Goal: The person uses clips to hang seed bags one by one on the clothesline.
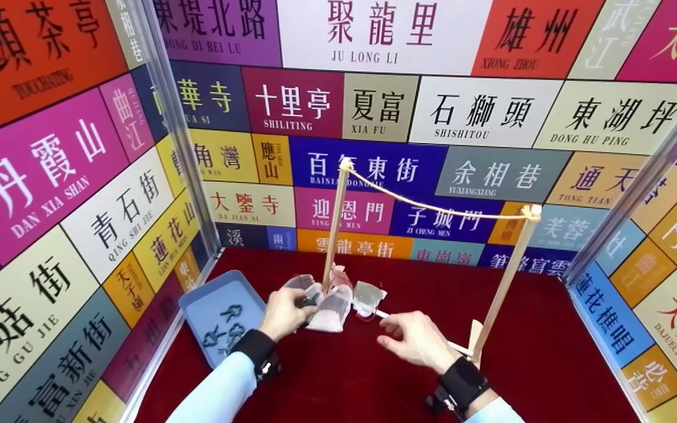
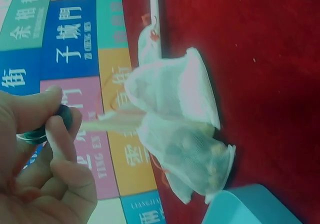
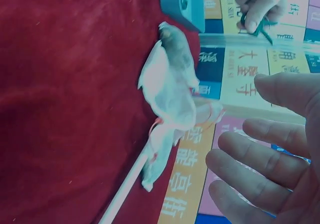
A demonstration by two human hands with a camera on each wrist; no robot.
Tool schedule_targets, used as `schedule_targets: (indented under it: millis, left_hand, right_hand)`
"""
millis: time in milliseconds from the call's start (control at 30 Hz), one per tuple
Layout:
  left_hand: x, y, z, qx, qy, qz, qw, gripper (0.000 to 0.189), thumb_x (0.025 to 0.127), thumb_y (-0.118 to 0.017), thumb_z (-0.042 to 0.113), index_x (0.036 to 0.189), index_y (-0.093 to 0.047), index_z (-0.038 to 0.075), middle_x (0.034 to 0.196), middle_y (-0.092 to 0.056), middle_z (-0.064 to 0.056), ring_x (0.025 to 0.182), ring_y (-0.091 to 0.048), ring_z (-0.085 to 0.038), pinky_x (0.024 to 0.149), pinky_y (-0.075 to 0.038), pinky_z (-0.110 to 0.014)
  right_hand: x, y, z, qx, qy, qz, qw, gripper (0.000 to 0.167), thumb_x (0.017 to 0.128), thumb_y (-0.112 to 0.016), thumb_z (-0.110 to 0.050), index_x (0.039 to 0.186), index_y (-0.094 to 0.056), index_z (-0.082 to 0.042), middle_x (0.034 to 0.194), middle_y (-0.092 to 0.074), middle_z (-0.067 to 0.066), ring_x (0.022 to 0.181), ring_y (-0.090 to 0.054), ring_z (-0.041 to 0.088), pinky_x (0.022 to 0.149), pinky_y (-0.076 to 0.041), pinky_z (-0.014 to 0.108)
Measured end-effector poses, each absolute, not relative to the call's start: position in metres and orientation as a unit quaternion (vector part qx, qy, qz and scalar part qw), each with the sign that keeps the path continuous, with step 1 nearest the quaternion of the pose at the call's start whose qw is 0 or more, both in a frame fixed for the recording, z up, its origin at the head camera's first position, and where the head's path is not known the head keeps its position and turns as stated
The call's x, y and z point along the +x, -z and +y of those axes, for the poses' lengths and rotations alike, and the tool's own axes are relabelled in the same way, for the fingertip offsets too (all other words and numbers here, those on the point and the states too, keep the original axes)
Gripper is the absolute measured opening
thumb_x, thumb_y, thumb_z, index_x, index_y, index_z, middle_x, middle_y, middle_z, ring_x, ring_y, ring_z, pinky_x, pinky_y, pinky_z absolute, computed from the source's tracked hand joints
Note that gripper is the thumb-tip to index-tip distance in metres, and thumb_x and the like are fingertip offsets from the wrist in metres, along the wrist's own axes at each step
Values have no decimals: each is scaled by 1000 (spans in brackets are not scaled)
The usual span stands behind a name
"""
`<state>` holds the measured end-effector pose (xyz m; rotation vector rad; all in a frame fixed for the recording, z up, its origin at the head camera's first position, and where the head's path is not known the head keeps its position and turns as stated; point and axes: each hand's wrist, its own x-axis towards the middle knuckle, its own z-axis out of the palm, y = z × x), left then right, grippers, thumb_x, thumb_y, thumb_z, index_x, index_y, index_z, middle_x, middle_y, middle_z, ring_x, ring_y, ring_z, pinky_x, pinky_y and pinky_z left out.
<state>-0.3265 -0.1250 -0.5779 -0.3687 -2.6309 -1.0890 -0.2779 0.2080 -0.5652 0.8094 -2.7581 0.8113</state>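
Note:
My left hand pinches a small dark green piece between thumb and fingers; in the right wrist view it shows thin prongs. The left wrist view shows this grip above several white mesh pouches. One pouch stands mouth-down on the red cloth, and another mesh pouch has lumpy, darker contents. Red thread ties a further pouch near a white stick. My right hand, fingers spread and slightly bent, hovers over that stick and holds nothing.
A blue tray with several dark green pieces stands left of the pouches. Two wooden poles rise from the cloth, with a sagging string tied between their tops. Panels with printed lettering wall in the back and both sides.

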Motion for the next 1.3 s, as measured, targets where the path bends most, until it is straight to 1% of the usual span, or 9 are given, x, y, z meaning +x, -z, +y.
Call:
schedule_targets:
  millis: [200,333,467,567,867,967,1067,1167,1300]
  left_hand:
    - [-317,569,-109,-196,406,-891,62,35,99,-87,21,74,-67,5,68,-49,9,66,-47,-6,63,-39,-21]
    - [-311,565,-99,-246,438,-864,-30,35,107,-77,22,82,-69,0,69,-56,5,62,-53,-2,61,-43,-18]
    - [-305,564,-88,-280,476,-820,-151,30,113,-66,18,101,-76,-7,72,-65,-1,59,-60,-7,60,-52,-19]
    - [-301,563,-80,-302,467,-805,-206,32,114,-63,19,107,-79,-7,71,-63,2,59,-60,-6,61,-54,-19]
    - [-295,562,-68,-317,444,-782,-302,37,114,-61,19,109,-76,-15,68,-56,8,60,-57,-5,59,-52,-19]
    - [-296,563,-70,-309,449,-781,-305,38,114,-62,20,110,-74,-16,68,-57,7,60,-57,-5,58,-52,-19]
    - [-300,568,-72,-292,460,-796,-262,41,116,-60,25,106,-75,-12,71,-62,2,61,-60,-8,58,-53,-19]
    - [-309,577,-79,-262,455,-836,-157,38,116,-60,27,103,-77,-5,80,-74,-10,67,-68,-15,61,-54,-23]
    - [-326,599,-94,-184,350,-918,23,25,106,-74,26,106,-79,2,92,-79,-15,82,-74,-26,72,-59,-38]
  right_hand:
    - [-282,559,196,291,-303,-905,68,18,95,-87,-25,107,-85,-11,90,-86,2,76,-80,10,74,-63,29]
    - [-284,557,189,305,-321,-894,77,24,94,-88,-18,117,-84,-12,94,-86,3,79,-81,13,75,-66,31]
    - [-285,557,183,342,-306,-881,113,53,89,-93,-10,140,-76,-11,108,-85,6,83,-83,22,76,-68,32]
    - [-285,560,179,383,-270,-873,133,65,86,-96,-10,147,-71,-12,120,-84,8,84,-82,21,78,-67,30]
    - [-283,573,180,475,-112,-842,229,42,83,-96,-29,121,-80,-19,105,-82,-6,82,-74,8,70,-62,30]
    - [-284,576,182,484,-65,-834,258,38,86,-95,-35,114,-76,-19,95,-76,-8,78,-70,8,67,-60,29]
    - [-285,577,186,479,-32,-835,270,35,91,-92,-40,108,-70,-18,88,-70,-8,74,-68,9,65,-58,30]
    - [-287,578,193,461,-16,-846,267,35,94,-90,-40,104,-67,-16,84,-67,-8,70,-67,11,64,-56,31]
    - [-289,578,201,443,-6,-857,263,34,94,-89,-38,96,-63,-16,77,-64,-6,64,-66,14,61,-55,33]
